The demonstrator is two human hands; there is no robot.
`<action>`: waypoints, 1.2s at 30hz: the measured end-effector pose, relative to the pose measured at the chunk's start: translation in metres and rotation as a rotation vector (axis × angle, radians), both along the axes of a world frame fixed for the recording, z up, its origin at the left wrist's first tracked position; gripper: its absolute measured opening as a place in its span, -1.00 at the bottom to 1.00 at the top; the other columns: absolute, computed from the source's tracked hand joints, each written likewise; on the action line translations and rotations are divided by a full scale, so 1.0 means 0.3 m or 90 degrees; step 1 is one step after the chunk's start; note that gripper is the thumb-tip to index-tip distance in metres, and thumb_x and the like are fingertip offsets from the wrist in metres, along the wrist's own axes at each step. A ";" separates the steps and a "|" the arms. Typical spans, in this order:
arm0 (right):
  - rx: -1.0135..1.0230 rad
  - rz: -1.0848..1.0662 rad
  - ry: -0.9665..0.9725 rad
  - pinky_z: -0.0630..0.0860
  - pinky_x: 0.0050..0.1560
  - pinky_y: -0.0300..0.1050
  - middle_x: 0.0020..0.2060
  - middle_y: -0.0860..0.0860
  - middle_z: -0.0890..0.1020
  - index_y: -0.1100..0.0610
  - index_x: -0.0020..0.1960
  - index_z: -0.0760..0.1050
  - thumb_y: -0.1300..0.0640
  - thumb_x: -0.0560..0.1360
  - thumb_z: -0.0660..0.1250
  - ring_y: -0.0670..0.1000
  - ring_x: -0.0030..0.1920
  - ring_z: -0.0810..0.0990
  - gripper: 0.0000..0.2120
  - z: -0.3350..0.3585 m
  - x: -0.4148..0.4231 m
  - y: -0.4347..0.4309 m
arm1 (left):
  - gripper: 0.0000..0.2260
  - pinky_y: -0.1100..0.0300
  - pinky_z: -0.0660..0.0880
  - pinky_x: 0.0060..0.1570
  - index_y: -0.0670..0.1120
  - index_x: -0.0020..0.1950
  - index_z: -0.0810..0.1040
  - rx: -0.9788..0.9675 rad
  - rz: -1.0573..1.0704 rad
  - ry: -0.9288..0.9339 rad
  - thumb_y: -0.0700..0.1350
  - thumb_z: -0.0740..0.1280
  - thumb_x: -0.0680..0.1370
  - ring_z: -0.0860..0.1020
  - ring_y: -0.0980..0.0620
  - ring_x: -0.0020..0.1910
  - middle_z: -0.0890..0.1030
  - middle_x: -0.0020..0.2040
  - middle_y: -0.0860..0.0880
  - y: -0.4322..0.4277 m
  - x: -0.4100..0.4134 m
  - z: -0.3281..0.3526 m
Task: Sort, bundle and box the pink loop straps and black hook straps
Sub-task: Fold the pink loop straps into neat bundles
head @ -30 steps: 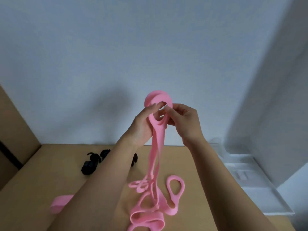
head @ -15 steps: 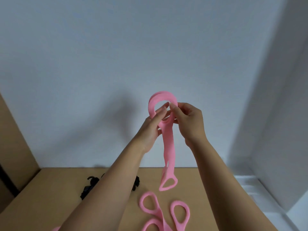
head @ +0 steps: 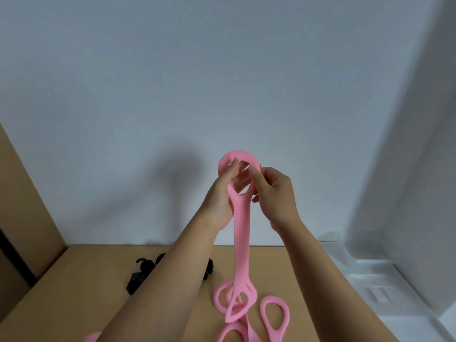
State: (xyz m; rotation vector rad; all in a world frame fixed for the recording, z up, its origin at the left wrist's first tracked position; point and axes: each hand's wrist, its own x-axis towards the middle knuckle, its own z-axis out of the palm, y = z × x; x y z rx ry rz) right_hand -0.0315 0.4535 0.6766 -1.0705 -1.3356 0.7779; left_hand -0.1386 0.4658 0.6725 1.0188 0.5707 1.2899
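Observation:
Both my hands are raised in front of the wall, pinching the top loop of a pink loop strap (head: 241, 233) that hangs straight down. My left hand (head: 219, 201) grips the loop's left side and my right hand (head: 274, 193) its right side. The strap's lower loop dangles just above more pink loop straps (head: 274, 314) lying on the tan table (head: 74, 292). A pile of black hook straps (head: 142, 275) sits on the table behind my left forearm, partly hidden by it.
A white moulded plastic tray (head: 375, 292) lies at the table's right edge. A brown cardboard panel (head: 22, 206) stands at the left. A pale wall rises behind the table. Another bit of pink (head: 91, 338) shows at the bottom left.
My hands have lowered a little with the held strap, so its bottom loop now hangs close over the pink straps on the table. My fingers have shifted around the top loop.

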 end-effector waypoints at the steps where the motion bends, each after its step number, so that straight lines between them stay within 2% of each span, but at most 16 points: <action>1: 0.001 -0.001 0.001 0.49 -0.35 -0.22 -0.36 0.16 0.56 0.28 -0.19 0.55 0.09 0.57 0.25 -0.06 -0.39 0.51 -0.71 -0.003 -0.003 0.001 | -0.66 0.24 0.54 -0.20 -0.18 0.09 0.56 0.007 -0.019 -0.006 0.04 0.34 0.46 0.59 0.03 -0.07 0.62 -0.06 -0.08 -0.004 0.000 -0.006; 3: -0.006 0.012 0.013 0.56 -0.31 -0.06 -0.31 0.19 0.63 0.24 -0.18 0.57 0.09 0.57 0.25 0.08 -0.33 0.58 -0.73 -0.006 -0.004 0.003 | -0.68 0.22 0.54 -0.24 -0.17 0.05 0.57 0.003 -0.063 -0.022 0.01 0.26 0.44 0.61 0.02 -0.17 0.64 -0.13 -0.07 -0.011 -0.001 -0.026; 5: -0.022 0.030 0.033 0.59 -0.40 0.01 -0.36 0.09 0.64 0.20 -0.20 0.56 0.09 0.56 0.26 0.17 -0.29 0.63 -0.75 -0.007 -0.002 0.005 | -0.64 0.15 0.53 -0.16 -0.13 0.14 0.56 -0.005 -0.110 -0.037 0.01 0.22 0.44 0.61 -0.04 -0.19 0.63 -0.10 -0.09 -0.014 -0.003 -0.053; 7: -0.024 0.022 0.025 0.54 -0.46 -0.09 -0.43 0.00 0.61 0.18 -0.24 0.54 0.10 0.55 0.28 0.12 -0.31 0.63 -0.76 -0.009 0.001 0.010 | -0.65 0.07 0.46 -0.06 -0.10 0.17 0.56 0.006 -0.134 -0.011 -0.02 0.20 0.46 0.58 -0.09 -0.18 0.62 -0.08 -0.10 -0.012 -0.009 -0.081; 10: -0.019 0.012 0.011 0.54 -0.42 -0.13 -0.39 0.14 0.58 0.23 -0.26 0.53 0.11 0.52 0.33 0.02 -0.37 0.61 -0.76 -0.018 0.004 0.027 | -0.70 0.11 0.44 -0.13 -0.15 0.06 0.54 0.002 -0.118 0.116 -0.15 0.19 0.38 0.60 -0.06 -0.26 0.64 -0.16 -0.07 -0.003 -0.013 -0.112; 12: -0.015 0.005 0.008 0.52 -0.43 -0.21 -0.42 0.08 0.52 0.23 -0.27 0.53 0.12 0.51 0.34 -0.08 -0.45 0.52 -0.76 -0.022 0.009 0.038 | -0.75 0.12 0.48 -0.13 -0.18 -0.03 0.55 -0.018 -0.106 0.196 -0.21 0.21 0.34 0.61 -0.04 -0.28 0.65 -0.22 -0.09 0.000 -0.010 -0.136; 14: -0.007 -0.007 -0.021 0.48 -0.41 -0.27 -0.42 0.04 0.51 0.25 -0.26 0.54 0.12 0.51 0.34 -0.12 -0.46 0.46 -0.76 -0.029 0.017 0.052 | -0.84 0.09 0.49 -0.10 -0.18 -0.12 0.58 -0.042 -0.106 0.232 -0.19 0.25 0.37 0.60 -0.03 -0.29 0.65 -0.28 -0.10 0.001 -0.007 -0.161; 16: -0.018 -0.013 -0.015 0.48 -0.35 -0.18 -0.44 0.06 0.50 0.33 -0.26 0.52 0.12 0.51 0.33 -0.11 -0.47 0.46 -0.72 -0.046 0.025 0.068 | -0.87 0.07 0.51 -0.10 -0.17 -0.16 0.58 -0.067 -0.100 0.247 -0.15 0.27 0.48 0.57 0.00 -0.35 0.61 -0.36 -0.08 -0.002 0.000 -0.176; 18: -0.078 -0.005 0.049 0.44 -0.43 -0.14 -0.44 0.09 0.46 0.35 -0.28 0.47 0.13 0.51 0.33 -0.07 -0.50 0.46 -0.69 -0.078 0.033 0.084 | -0.80 0.09 0.54 -0.19 -0.16 -0.12 0.54 -0.074 -0.072 0.276 -0.12 0.19 0.60 0.48 0.04 -0.45 0.50 -0.48 -0.03 -0.008 0.011 -0.186; 20: -0.141 0.013 0.095 0.41 -0.52 -0.23 -0.43 0.08 0.45 0.28 -0.28 0.45 0.12 0.53 0.32 -0.05 -0.51 0.45 -0.71 -0.120 0.044 0.095 | -0.77 0.14 0.51 -0.30 -0.11 -0.04 0.52 -0.051 -0.043 0.332 -0.04 0.13 0.64 0.39 0.08 -0.50 0.40 -0.53 0.01 -0.015 0.024 -0.212; 25: -0.246 0.042 0.045 0.51 -0.36 -0.26 -0.33 0.07 0.54 0.27 -0.18 0.52 0.03 0.55 0.27 -0.10 -0.43 0.53 -0.69 -0.324 0.100 0.086 | -0.79 0.21 0.31 -0.48 -0.03 -0.06 0.44 -0.151 -0.007 0.344 0.07 0.16 0.62 0.27 0.10 -0.57 0.30 -0.55 0.05 -0.071 0.049 -0.367; 27: -0.321 0.005 -0.029 0.50 -0.31 -0.14 -0.35 0.06 0.53 0.23 -0.20 0.52 0.00 0.56 0.25 -0.04 -0.39 0.49 -0.68 -0.462 0.141 0.072 | -0.80 0.22 0.27 -0.50 -0.02 0.04 0.47 -0.204 -0.028 0.356 0.07 0.16 0.62 0.26 0.11 -0.57 0.32 -0.53 0.07 -0.100 0.044 -0.462; 30: -0.463 -0.078 -0.328 0.41 -0.22 -0.06 -0.37 0.11 0.50 0.20 -0.34 0.42 0.03 0.53 0.29 0.07 -0.31 0.47 -0.66 -0.709 0.219 0.050 | -0.76 0.24 0.27 -0.53 -0.06 0.16 0.47 -0.268 -0.052 0.348 0.05 0.18 0.62 0.28 0.09 -0.55 0.37 -0.50 0.05 -0.139 0.030 -0.583; 32: -0.575 -0.101 -0.457 0.40 -0.07 -0.09 -0.09 0.19 0.58 0.25 -0.07 0.50 0.03 0.53 0.29 0.15 -0.02 0.56 -0.75 -0.830 0.251 0.016 | -0.74 0.25 0.30 -0.57 -0.14 0.18 0.45 -0.295 -0.061 0.373 0.01 0.17 0.63 0.31 0.08 -0.56 0.41 -0.49 0.02 -0.164 0.025 -0.638; 33: -0.613 -0.106 -0.483 0.42 0.02 -0.07 0.07 0.20 0.55 0.28 0.11 0.46 0.03 0.52 0.29 0.18 0.11 0.54 -0.67 -0.878 0.259 -0.001 | -0.73 0.24 0.30 -0.58 -0.17 0.19 0.44 -0.310 -0.061 0.389 -0.01 0.16 0.63 0.33 0.07 -0.57 0.42 -0.48 -0.01 -0.175 0.024 -0.660; 36: -0.630 -0.124 -0.500 0.44 0.10 -0.03 0.20 0.22 0.47 0.29 0.23 0.38 0.07 0.51 0.29 0.21 0.18 0.50 -0.61 -0.943 0.253 -0.027 | -0.73 0.21 0.30 -0.58 -0.18 0.22 0.40 -0.341 -0.055 0.413 -0.03 0.17 0.63 0.35 0.06 -0.58 0.45 -0.45 -0.04 -0.199 0.025 -0.699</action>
